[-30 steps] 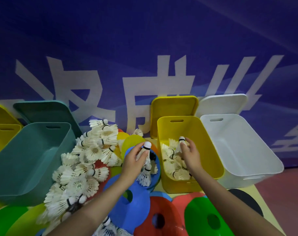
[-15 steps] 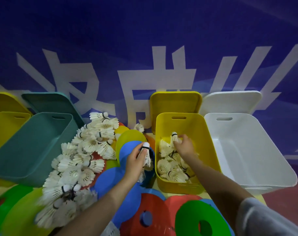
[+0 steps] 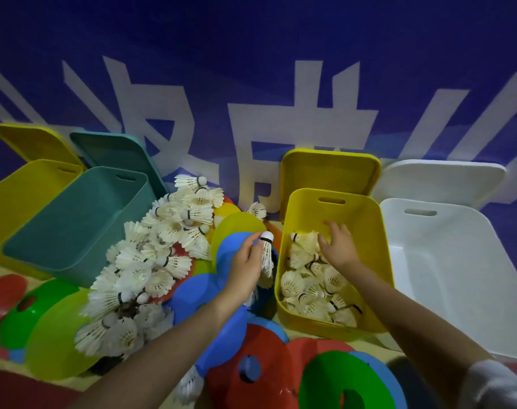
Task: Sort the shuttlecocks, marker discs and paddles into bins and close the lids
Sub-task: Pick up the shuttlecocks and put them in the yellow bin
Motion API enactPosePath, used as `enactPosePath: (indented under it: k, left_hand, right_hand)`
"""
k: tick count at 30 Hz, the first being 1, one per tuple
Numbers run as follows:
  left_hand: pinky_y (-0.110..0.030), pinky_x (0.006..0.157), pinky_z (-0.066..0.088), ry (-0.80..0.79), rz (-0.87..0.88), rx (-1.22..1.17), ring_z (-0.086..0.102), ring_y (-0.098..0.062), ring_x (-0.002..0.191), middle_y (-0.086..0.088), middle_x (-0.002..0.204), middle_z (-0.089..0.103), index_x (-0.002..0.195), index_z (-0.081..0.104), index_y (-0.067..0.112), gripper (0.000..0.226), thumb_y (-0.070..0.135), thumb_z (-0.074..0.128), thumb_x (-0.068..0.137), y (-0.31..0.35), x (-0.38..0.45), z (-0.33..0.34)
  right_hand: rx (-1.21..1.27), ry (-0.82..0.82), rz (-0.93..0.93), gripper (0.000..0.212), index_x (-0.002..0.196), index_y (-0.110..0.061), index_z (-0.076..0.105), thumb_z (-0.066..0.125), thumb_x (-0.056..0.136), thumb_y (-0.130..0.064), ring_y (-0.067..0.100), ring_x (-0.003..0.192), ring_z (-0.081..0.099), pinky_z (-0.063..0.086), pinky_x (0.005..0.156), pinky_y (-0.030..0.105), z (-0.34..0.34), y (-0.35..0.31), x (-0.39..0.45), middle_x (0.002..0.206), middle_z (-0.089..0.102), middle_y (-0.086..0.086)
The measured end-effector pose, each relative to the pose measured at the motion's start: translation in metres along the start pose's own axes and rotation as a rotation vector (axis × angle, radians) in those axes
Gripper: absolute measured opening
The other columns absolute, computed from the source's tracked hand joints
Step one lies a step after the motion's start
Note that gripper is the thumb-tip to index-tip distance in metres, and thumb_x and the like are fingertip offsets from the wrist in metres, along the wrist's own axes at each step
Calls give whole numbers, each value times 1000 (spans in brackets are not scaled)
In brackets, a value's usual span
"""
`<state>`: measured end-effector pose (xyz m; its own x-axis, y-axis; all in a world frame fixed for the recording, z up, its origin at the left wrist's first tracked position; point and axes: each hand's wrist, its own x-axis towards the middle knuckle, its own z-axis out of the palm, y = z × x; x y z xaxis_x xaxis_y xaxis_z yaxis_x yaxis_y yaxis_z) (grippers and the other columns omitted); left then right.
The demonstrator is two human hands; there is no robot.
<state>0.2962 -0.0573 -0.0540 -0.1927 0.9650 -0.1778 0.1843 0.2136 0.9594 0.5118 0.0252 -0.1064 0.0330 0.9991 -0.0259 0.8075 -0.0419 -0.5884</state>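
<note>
Left hand: the left hand [image 3: 245,270] pinches one shuttlecock [image 3: 266,251] between thumb and fingertips, curled round its upper half.
Held shuttlecock: long axis close to upright, white cork cap at the top, feather skirt pointing down past the palm; it hangs over a blue marker disc [image 3: 236,246].
Right hand: the right hand [image 3: 338,246] reaches inside the yellow bin [image 3: 366,219], fingers loosely spread, fingertips at a shuttlecock there; whether it grips that one I cannot tell.
Right of the pinch: the yellow bin stands just beside the held shuttlecock, its floor covered with shuttlecocks in the bin [image 3: 316,293] lying every which way, its yellow lid [image 3: 329,169] propped up behind it.
Beyond that: a white bin [image 3: 463,261], with a white lid [image 3: 440,178] leaning behind it.
Left of the pinch: a loose shuttlecock pile [image 3: 151,261] on the marker discs, many lying on their sides.
Further left: a teal bin [image 3: 74,222], tilted, and a second yellow bin [image 3: 18,199] beside it.
Below the pinch: red, green and blue marker discs [image 3: 260,370] overlapping near the forearms.
</note>
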Motion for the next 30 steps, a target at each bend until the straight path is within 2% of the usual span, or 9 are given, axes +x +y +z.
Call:
enactPosePath:
  k: [1, 3, 6, 9, 14, 18, 23, 27, 30]
  left_hand:
    - [-13, 64, 47, -29, 21, 25, 59, -8, 84, -2, 104, 61, 130, 52, 24, 32, 26, 41, 101, 6, 0, 8]
    - [-12, 59, 45, -102, 72, 70, 57, -6, 80, 3, 97, 59, 131, 50, 28, 33, 25, 46, 98, 15, 1, 24]
    - [-25, 70, 48, -184, 84, 115, 57, -11, 96, 5, 112, 55, 133, 45, 31, 41, 30, 53, 94, 19, 8, 50]
    - [-34, 77, 50, -269, 81, 197, 55, -15, 99, 2, 117, 50, 131, 45, 28, 40, 35, 56, 93, 17, 16, 75]
    - [-32, 76, 48, -288, 10, 345, 55, -16, 91, -4, 119, 56, 118, 52, 24, 29, 36, 57, 93, 4, 31, 94]
    - [-31, 80, 48, -349, -19, 433, 55, -22, 103, -6, 125, 55, 126, 52, 23, 35, 36, 56, 94, -4, 43, 110]
    - [-28, 75, 45, -455, -58, 477, 56, -14, 87, -4, 119, 55, 140, 41, 21, 42, 32, 45, 99, -8, 40, 133]
    - [-29, 83, 43, -462, -8, 463, 53, -22, 114, -9, 135, 50, 139, 42, 18, 41, 28, 44, 99, -9, 35, 129]
    - [-24, 82, 40, -468, 101, 431, 50, -17, 115, -5, 131, 50, 137, 45, 20, 38, 26, 46, 99, 0, 35, 116]
  right_hand:
    - [-4, 29, -45, 44, 137, -11, 46, 50, 95, -24, 33, 126, 43, 38, 99, 39, -14, 4, -6, 133, 47, 16]
    - [-14, 120, -98, 41, 132, -11, 51, 51, 92, -21, 31, 123, 45, 39, 98, 38, -39, 13, -22, 127, 52, 14]
    - [-26, 257, -18, 47, 133, -8, 50, 53, 88, -22, 32, 123, 44, 38, 101, 38, -60, 31, -49, 129, 50, 16]
    - [-46, 221, 73, 56, 142, -7, 38, 55, 92, -23, 33, 128, 41, 36, 105, 40, -59, 47, -68, 142, 38, 17]
    - [89, 248, 117, 53, 146, -13, 31, 45, 96, -12, 30, 123, 47, 42, 95, 36, -58, 49, -79, 145, 36, 12]
    - [197, 287, 231, 45, 141, -17, 40, 41, 97, -11, 29, 111, 55, 42, 89, 34, -61, 54, -79, 128, 53, 13]
    - [256, 326, 250, 43, 140, -19, 45, 39, 98, -12, 26, 107, 56, 42, 88, 31, -55, 60, -75, 120, 58, 11]
    - [299, 346, 271, 41, 138, -20, 47, 39, 99, -13, 24, 101, 57, 43, 84, 30, -53, 62, -73, 115, 59, 10]
    - [290, 354, 265, 40, 138, -21, 48, 41, 99, -15, 24, 98, 58, 42, 81, 30, -51, 64, -71, 112, 60, 10]
